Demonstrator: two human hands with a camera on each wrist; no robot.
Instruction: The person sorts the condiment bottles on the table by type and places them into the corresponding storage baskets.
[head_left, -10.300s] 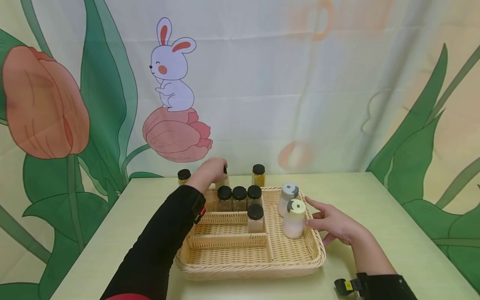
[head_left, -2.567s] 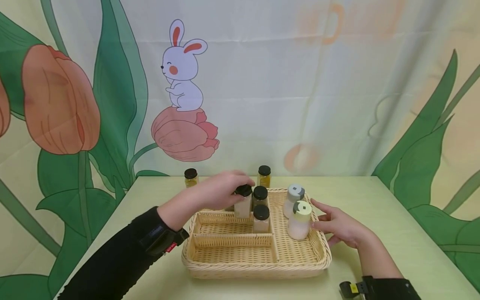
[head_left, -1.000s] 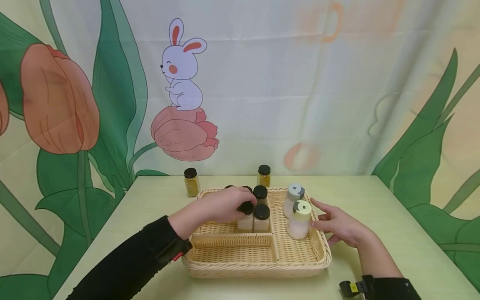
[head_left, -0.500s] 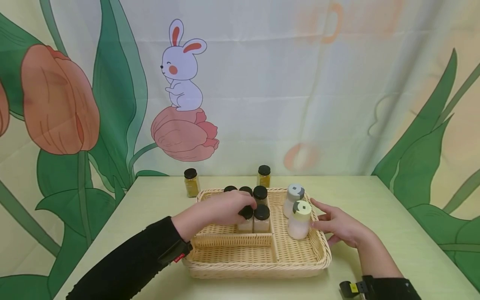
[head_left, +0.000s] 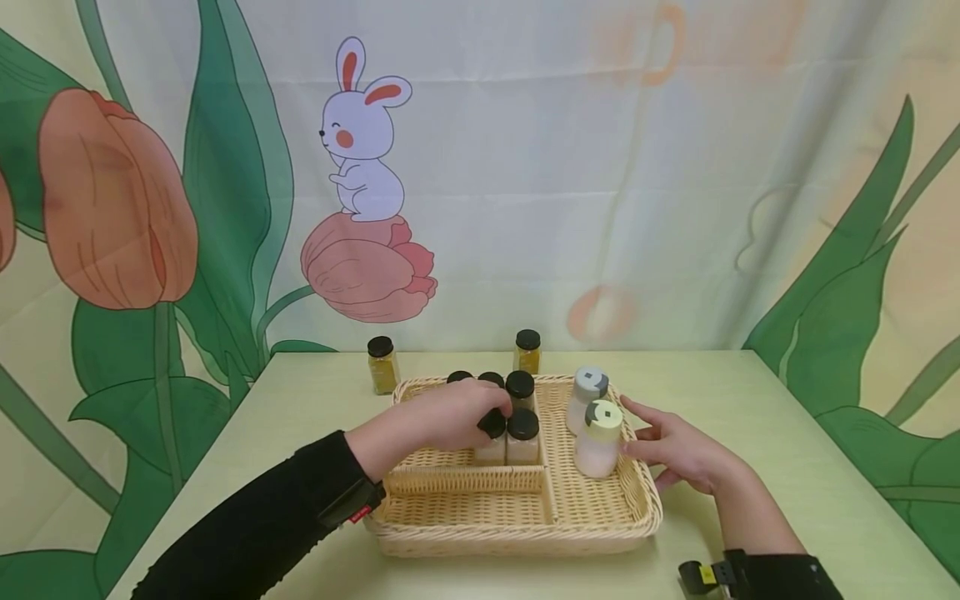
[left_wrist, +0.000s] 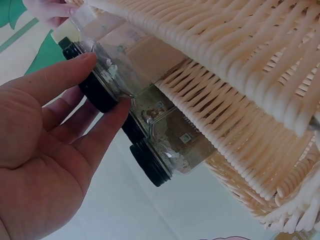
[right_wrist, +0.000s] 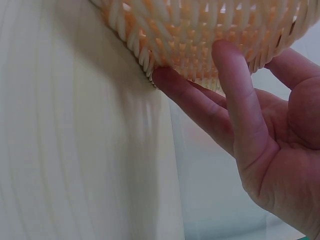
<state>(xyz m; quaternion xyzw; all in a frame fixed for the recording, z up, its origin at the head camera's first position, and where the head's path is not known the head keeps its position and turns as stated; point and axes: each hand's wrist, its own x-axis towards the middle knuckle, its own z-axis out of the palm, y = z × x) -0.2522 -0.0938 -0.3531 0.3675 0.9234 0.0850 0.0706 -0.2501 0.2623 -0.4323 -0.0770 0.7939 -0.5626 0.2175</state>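
Note:
My left hand (head_left: 461, 412) pinches the black lid of a square glass spice jar (head_left: 490, 452) between thumb and fingers; the left wrist view shows its lid (left_wrist: 97, 92) close up. The jar stands upright in the middle left compartment of a wicker basket (head_left: 510, 540). Right beside it is a similar jar (head_left: 522, 450) with pale powder. Several black-lidded jars line the back compartment, partly hidden by the hand. With extended fingers, my right hand (head_left: 678, 450) touches the basket's right wall, and two fingertips (right_wrist: 231, 55) meet the weave from outside.
Two shaker bottles, one grey-capped (head_left: 588, 392) and one yellow-capped (head_left: 598, 442), stand in the right compartment. Behind the basket are two yellow spice jars, one left (head_left: 383, 372) and one near the middle (head_left: 528, 357). A printed curtain (head_left: 525, 167) hangs behind the table (head_left: 322, 417).
My left hand has brought the jar from behind the basket, over the back row, down into the middle compartment. It barely moves in the last second. The right hand stays at the basket wall.

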